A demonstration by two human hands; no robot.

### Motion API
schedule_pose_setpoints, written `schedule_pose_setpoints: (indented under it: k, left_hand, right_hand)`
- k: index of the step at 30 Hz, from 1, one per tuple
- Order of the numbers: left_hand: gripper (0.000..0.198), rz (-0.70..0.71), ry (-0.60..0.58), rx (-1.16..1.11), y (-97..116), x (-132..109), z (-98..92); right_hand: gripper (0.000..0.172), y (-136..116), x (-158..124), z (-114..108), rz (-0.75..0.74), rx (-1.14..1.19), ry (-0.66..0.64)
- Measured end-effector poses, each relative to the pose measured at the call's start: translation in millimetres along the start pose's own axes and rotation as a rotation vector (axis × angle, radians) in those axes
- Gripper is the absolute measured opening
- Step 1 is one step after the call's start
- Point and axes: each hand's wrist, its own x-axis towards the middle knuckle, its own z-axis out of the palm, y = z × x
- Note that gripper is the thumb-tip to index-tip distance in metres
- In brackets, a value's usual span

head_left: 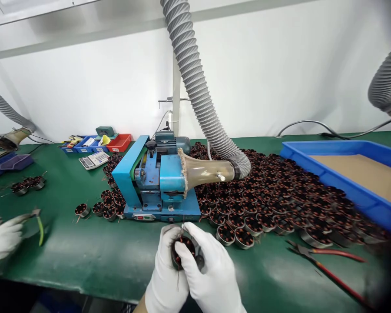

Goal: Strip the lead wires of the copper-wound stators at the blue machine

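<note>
Both my hands wear white gloves and meet at the table's front edge. My left hand (164,271) cups a small round motor stator (183,250) with copper windings. My right hand (211,271) closes over the stator from the right, its fingers pinching a thin wire that sticks up from it. Just beyond my hands stands a blue bench machine (156,180) with a clear funnel nozzle (203,171) fixed to its right side.
A grey ribbed hose (195,82) runs down to the funnel. Several stators (273,191) are heaped right of the machine, with more at its left. Red-handled pliers (326,256) lie at right. A blue tray (348,174) stands far right. Another person's gloved hand (1,237) holds a tool at left.
</note>
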Motion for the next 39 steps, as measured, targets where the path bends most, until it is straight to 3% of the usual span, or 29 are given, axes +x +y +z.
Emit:
schedule_pose_setpoints:
  k: [3, 9, 14, 23, 32, 39]
  left_hand:
    - [0.028, -0.065, 0.100, 0.020, -9, 20, 11.5]
    - [0.032, -0.279, 0.227, -0.136, -44, 45, 31.2]
    - [0.031, -0.357, 0.257, -0.237, -52, 66, 36.9]
    - [0.032, -0.337, 0.251, -0.217, -47, 71, 40.0]
    - [0.030, -0.322, 0.200, -0.134, -36, 43, 27.8]
    - [0.029, -0.340, 0.224, -0.189, -40, 70, 35.8]
  right_hand:
    - [0.024, 9, 11, 21, -0.005, -0.130, -0.061]
    - [0.020, 36, 45, 48, 0.120, -0.122, -0.178]
    - [0.024, 47, 56, 64, 0.167, -0.128, -0.132]
    - [0.025, 47, 61, 61, 0.181, -0.078, -0.126]
    - [0.019, 47, 33, 52, 0.126, -0.033, -0.114]
    - [0.024, 46, 60, 60, 0.171, -0.098, -0.173]
